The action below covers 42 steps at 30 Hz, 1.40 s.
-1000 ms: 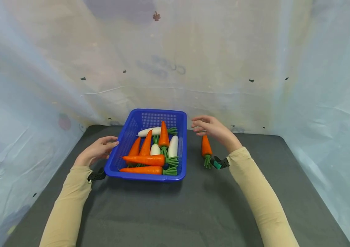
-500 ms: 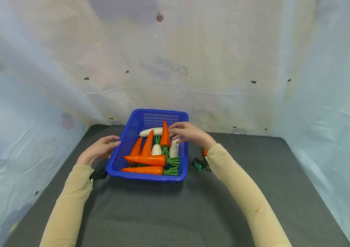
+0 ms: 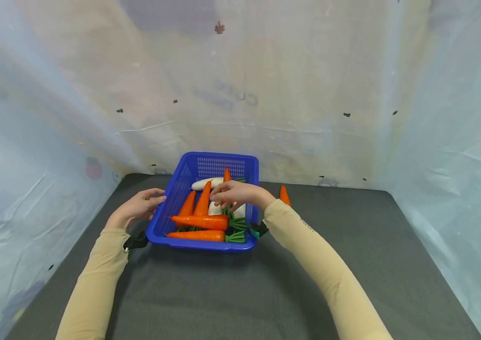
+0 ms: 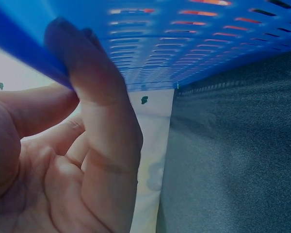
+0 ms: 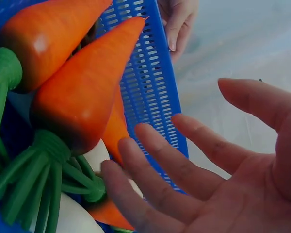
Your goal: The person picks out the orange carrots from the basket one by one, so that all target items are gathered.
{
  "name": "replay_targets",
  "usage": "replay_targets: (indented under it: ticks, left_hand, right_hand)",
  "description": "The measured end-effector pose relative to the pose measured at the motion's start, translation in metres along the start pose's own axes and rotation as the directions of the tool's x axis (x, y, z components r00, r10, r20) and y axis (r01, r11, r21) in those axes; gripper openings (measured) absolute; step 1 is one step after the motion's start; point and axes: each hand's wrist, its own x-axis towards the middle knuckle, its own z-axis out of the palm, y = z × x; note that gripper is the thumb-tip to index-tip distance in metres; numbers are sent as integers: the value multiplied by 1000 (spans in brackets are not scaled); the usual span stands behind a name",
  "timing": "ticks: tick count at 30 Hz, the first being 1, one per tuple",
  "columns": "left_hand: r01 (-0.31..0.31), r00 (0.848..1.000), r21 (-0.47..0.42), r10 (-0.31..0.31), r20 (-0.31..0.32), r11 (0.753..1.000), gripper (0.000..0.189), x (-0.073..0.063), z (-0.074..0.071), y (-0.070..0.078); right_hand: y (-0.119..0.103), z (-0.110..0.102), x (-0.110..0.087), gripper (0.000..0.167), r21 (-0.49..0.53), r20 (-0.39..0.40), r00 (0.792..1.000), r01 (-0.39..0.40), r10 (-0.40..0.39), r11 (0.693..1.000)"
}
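Observation:
A blue perforated plastic basket [image 3: 198,246] holds several orange carrots [image 3: 199,221] with green tops and several white radishes [image 3: 206,184]. My left hand [image 3: 137,208] grips the basket's left rim; in the left wrist view the thumb and a finger [image 4: 109,126] pinch the edge from both sides. Over the middle of the basket is my right hand [image 3: 240,193], holding nothing. Seen from the right wrist, its fingers [image 5: 165,184] are spread and slightly bent, close beside a large carrot [image 5: 82,92]. In the head view it hides part of an upright-lying carrot and a radish.
Another carrot [image 3: 284,195] lies on the dark grey table [image 3: 206,293] to the right of the basket, partly hidden behind the right sleeve [image 3: 308,245]. A pale plastic sheet [image 3: 299,85] hangs behind the table and along both sides.
My right hand has moved left from beside the basket, over the carrot on the table, to above the basket's middle. My left hand keeps its hold on the rim.

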Motion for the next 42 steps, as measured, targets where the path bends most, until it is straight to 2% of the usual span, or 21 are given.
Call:
replay_targets:
  ticks: [4,8,20,26,32,42]
  left_hand:
    - [9,1000,-2,-9,-4,1000,52,1,-1,-1]
    - [7,1000,-1,-7,2,1000,53,1,-2,-1]
    - [0,1000,-5,0,5,1000,55,0,-2,-1]
    - [5,1000,-2,-5,6,1000,52,0,-1,0]
    - [-3,1000,-9,3,15,1000,51,0,-1,0]
    - [-3,1000,-11,3,6,1000,52,-1,0,0]
  right_hand:
    - [-2,3,2,45,0,48,998,-43,43,999]
    - [-4,6,2,44,-13,59,994,-87,87,996]
    - [-3,11,15,43,-162,88,984,-141,157,977]
    - [1,13,22,38,-243,97,978,-156,184,957]
    - [-2,15,22,39,-312,114,976,-141,184,940]
    - [-2,16,21,46,-307,122,972,-154,199,939]
